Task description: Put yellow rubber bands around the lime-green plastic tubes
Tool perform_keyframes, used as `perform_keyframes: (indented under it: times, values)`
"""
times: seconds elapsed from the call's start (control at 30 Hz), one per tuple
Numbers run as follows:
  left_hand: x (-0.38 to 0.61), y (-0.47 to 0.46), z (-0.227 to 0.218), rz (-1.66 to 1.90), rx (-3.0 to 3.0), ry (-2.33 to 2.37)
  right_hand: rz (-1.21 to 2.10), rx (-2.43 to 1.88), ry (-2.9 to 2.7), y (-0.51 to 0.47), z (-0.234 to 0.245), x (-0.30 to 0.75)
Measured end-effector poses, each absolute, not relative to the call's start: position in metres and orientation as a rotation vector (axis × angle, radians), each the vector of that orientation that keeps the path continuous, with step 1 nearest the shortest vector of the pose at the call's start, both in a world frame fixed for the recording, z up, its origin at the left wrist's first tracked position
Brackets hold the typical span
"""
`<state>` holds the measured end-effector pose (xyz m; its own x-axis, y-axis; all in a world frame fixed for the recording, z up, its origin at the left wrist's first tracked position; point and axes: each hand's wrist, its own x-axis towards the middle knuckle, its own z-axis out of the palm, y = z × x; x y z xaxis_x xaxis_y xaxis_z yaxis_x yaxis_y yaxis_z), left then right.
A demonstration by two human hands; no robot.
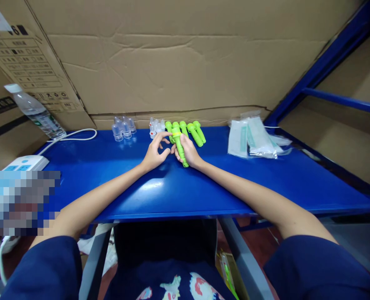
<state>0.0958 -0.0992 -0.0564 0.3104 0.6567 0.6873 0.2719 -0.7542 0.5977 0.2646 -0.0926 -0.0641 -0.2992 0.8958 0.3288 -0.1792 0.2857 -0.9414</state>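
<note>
My right hand [189, 151] is wrapped round the ribbed handle of a lime-green toy flashlight [180, 146], its wide head with a yellow ring pointing away from me. Fingers apart, my left hand [156, 152] is open just left of it, the index fingertip at the flashlight's head; whether it touches is hard to tell. Behind my hands, several more green flashlights [196, 134] lie in a row on the blue table [160, 196]. Beside them stands a group of small clear plastic pieces with red dots [153, 127]. Farther left are several clear plastic caps [122, 128].
Plastic packets [250, 136] lie at the right back. A water bottle [36, 111] leans at the left by a white cable [74, 135] and a power strip [25, 163]. Cardboard [185, 62] walls the back, and a blue metal frame [322, 58] rises on the right.
</note>
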Motion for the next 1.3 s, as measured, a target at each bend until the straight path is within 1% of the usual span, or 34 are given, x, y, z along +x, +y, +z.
perform_keyframes:
  times: [0.63,1.3]
  values:
    - [0.0963,-0.0937,-0.0611,1.319,2.095,0.837,1.22,-0.756,-1.476,-0.0901,-0.0585,0.2686]
    - [0.0952,-0.0935,-0.0609,1.337,2.222,0.816,1.099,-0.851,-1.559,-0.0972,-0.0571,0.266]
